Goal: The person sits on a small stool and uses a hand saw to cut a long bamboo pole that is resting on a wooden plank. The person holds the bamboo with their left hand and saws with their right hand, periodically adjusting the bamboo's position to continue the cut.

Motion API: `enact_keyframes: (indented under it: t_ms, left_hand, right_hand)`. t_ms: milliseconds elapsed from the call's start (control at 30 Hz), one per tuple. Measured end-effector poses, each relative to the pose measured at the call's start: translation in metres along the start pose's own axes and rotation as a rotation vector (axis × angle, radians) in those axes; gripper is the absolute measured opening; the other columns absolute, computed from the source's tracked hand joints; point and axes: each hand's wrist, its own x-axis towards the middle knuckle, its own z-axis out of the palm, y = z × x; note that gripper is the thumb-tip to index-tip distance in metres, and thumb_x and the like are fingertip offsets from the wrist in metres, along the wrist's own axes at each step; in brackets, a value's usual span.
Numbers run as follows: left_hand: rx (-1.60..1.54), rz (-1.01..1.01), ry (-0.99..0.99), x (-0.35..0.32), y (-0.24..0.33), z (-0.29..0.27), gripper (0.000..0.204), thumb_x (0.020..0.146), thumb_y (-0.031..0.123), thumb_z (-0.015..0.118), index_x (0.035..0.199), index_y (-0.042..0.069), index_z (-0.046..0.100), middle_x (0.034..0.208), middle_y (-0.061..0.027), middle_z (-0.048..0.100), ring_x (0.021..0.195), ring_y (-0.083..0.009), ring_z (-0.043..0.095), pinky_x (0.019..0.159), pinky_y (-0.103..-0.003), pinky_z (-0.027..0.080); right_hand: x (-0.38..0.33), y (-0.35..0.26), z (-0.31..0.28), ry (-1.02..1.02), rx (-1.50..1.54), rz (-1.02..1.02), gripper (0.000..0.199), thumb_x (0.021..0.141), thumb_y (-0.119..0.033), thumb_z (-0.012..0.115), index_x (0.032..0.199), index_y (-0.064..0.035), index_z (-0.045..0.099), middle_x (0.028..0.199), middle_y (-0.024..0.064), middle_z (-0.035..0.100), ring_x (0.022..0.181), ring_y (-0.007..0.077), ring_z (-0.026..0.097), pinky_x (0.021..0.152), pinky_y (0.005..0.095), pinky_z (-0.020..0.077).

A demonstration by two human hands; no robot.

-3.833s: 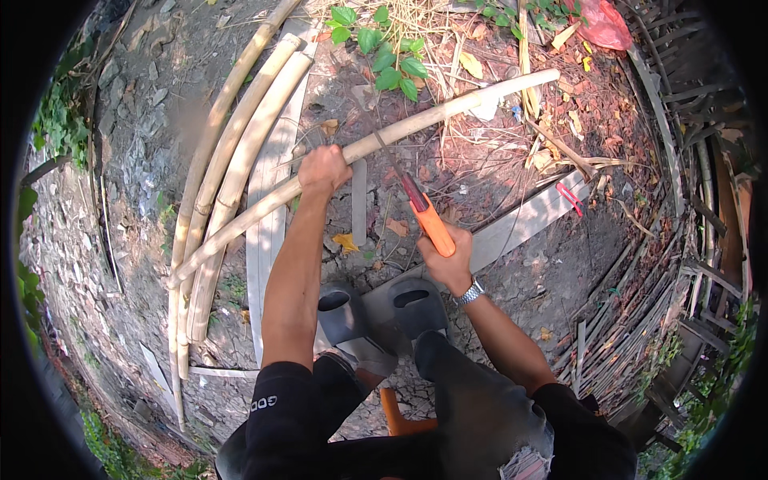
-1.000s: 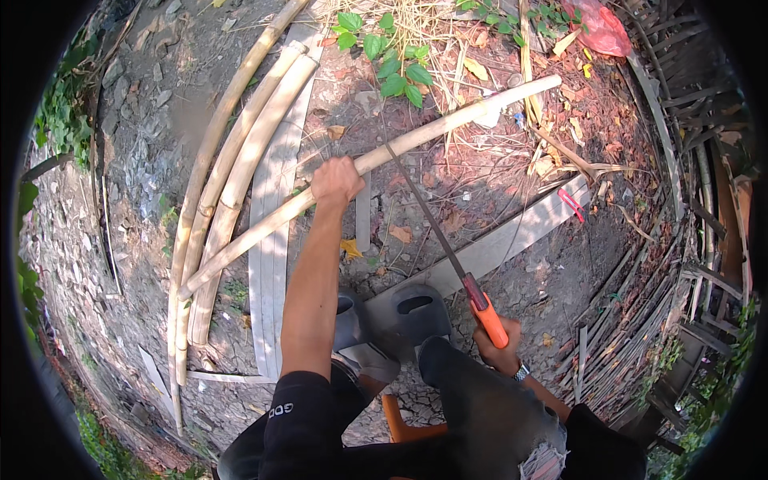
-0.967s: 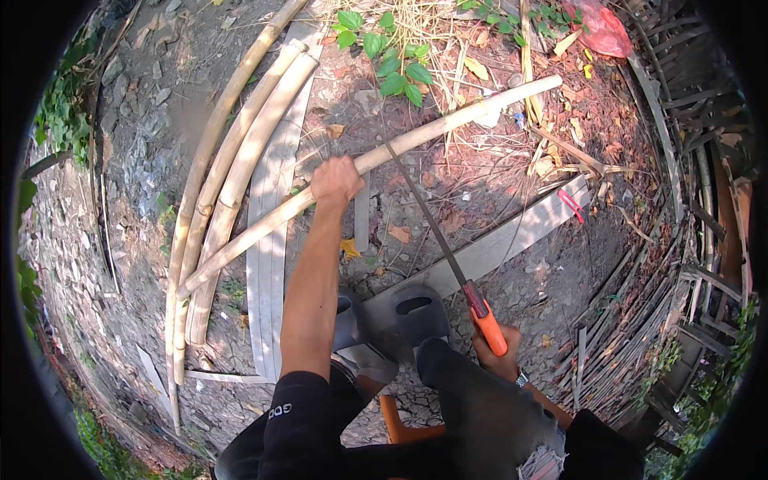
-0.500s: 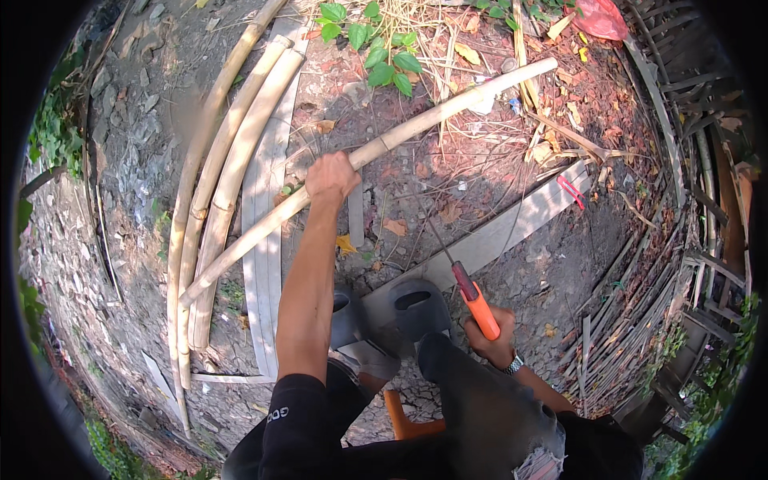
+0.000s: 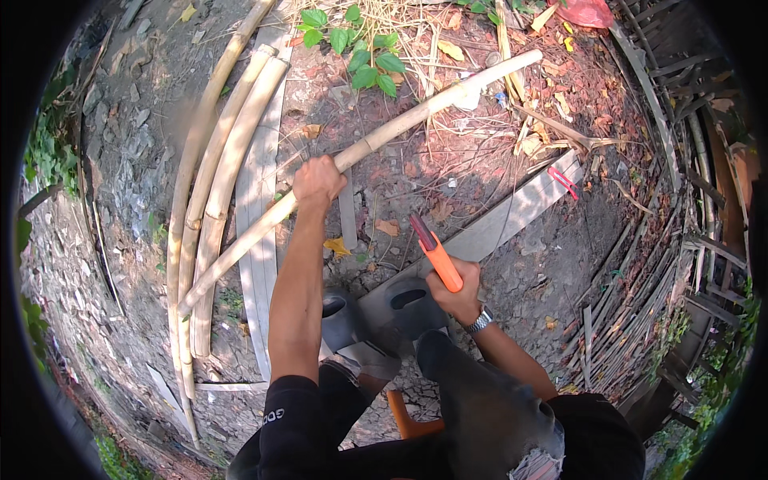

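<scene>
Bamboo pole (image 5: 392, 134) slants across cracked, littered ground, seen from above. Its near end lies over three other poles (image 5: 230, 172) at left; its far end reaches up and right, past leafy plants (image 5: 364, 60), and whether it touches the ground there is unclear. The left hand (image 5: 318, 180) is closed in a fist around the pole, left of its middle. The right hand (image 5: 458, 294) is wrapped firmly around an orange-handled tool (image 5: 441, 262), held apart from the pole and pointing toward it, above a grey plank (image 5: 520, 206). The tool's far end is too indistinct to make out.

Two dark slippers (image 5: 420, 316) sit below the hands. The pole's one sure grip is the left fist, so its round body could roll on the equally round ones beneath if pushed. A tool skidding off that smooth surface could reach the left fingers; a swing falling short could endanger the feet.
</scene>
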Motion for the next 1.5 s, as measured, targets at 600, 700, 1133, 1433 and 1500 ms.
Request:
enact_keyframes:
  t_ms: [600, 700, 1133, 1433, 1500]
  left_hand:
    - [-0.002, -0.051, -0.05, 0.006, -0.01, -0.01, 0.032, 0.081, 0.019, 0.064, 0.107, 0.007, 0.079, 0.106, -0.023, 0.077, 0.102, -0.0384, 0.075, 0.093, -0.049, 0.059]
    - [-0.02, -0.03, 0.001, 0.008, 0.007, -0.004, 0.033, 0.08, 0.018, 0.063, 0.106, 0.005, 0.078, 0.104, -0.0232, 0.077, 0.101, -0.04, 0.075, 0.092, -0.049, 0.06]
    - [0.037, 0.016, 0.012, 0.01, 0.007, -0.007, 0.027, 0.085, 0.019, 0.065, 0.104, 0.006, 0.079, 0.102, -0.0211, 0.078, 0.097, -0.0364, 0.077, 0.087, -0.045, 0.061]
    - [0.015, 0.045, 0.132, 0.004, 0.002, 0.002, 0.029, 0.084, 0.03, 0.072, 0.1, 0.005, 0.074, 0.096, -0.0201, 0.078, 0.091, -0.0359, 0.077, 0.083, -0.045, 0.062]
    - [0.007, 0.055, 0.154, 0.0, 0.001, 0.002, 0.033, 0.083, 0.033, 0.074, 0.1, 0.005, 0.073, 0.095, -0.0198, 0.077, 0.089, -0.0364, 0.077, 0.082, -0.046, 0.062]
  right_hand:
    - [-0.048, -0.007, -0.039, -0.109, -0.019, 0.083, 0.008, 0.076, -0.008, 0.073, 0.078, -0.0021, 0.067, 0.06, 0.0098, 0.059, 0.048, 0.0176, 0.058, 0.054, 0.0363, 0.0485]
    - [-0.086, 0.014, -0.056, -0.182, -0.047, 0.009, 0.007, 0.074, -0.009, 0.073, 0.078, -0.0047, 0.069, 0.061, 0.0098, 0.06, 0.05, 0.0238, 0.061, 0.059, 0.0408, 0.0531]
    - [-0.024, -0.021, -0.134, -0.119, -0.001, 0.125, 0.023, 0.077, 0.001, 0.068, 0.099, 0.0025, 0.077, 0.07, 0.0028, 0.068, 0.059, 0.0086, 0.06, 0.06, 0.0265, 0.0498]
    - [-0.003, -0.117, -0.165, 0.127, 0.199, 0.135, 0.021, 0.073, -0.012, 0.073, 0.083, 0.004, 0.064, 0.068, 0.0007, 0.057, 0.059, 0.0098, 0.049, 0.055, 0.0263, 0.0374]
    - [-0.006, -0.109, -0.174, 0.168, 0.186, 0.066, 0.021, 0.073, -0.012, 0.071, 0.083, 0.0042, 0.062, 0.066, 0.0016, 0.056, 0.056, 0.0099, 0.047, 0.052, 0.0268, 0.0356]
